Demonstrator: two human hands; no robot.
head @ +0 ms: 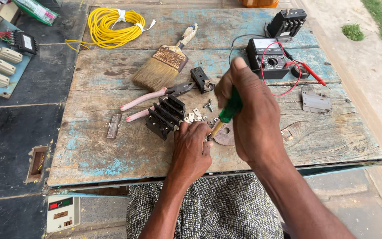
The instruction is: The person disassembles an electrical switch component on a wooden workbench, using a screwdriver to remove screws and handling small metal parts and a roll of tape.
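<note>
Here the right hand (pixel 248 113) is wrapping its grip tightly around a green-handled screwdriver (pixel 227 113), the shaft slanting down toward the left hand (pixel 193 148). The left hand's grip is pinching something small at the screwdriver's tip; what it is cannot be told. Both are working over the worn wooden surface (pixel 111 150), just beside a black terminal block (pixel 165 117), scattered screws (pixel 202 113) and pink-handled pliers (pixel 153 97).

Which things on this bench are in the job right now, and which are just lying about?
In hand: right hand, green-handled screwdriver, left hand, small screws and metal bits, black terminal block.

Lying about: paintbrush, yellow cable coil, pliers, multimeter, metal plate.
</note>
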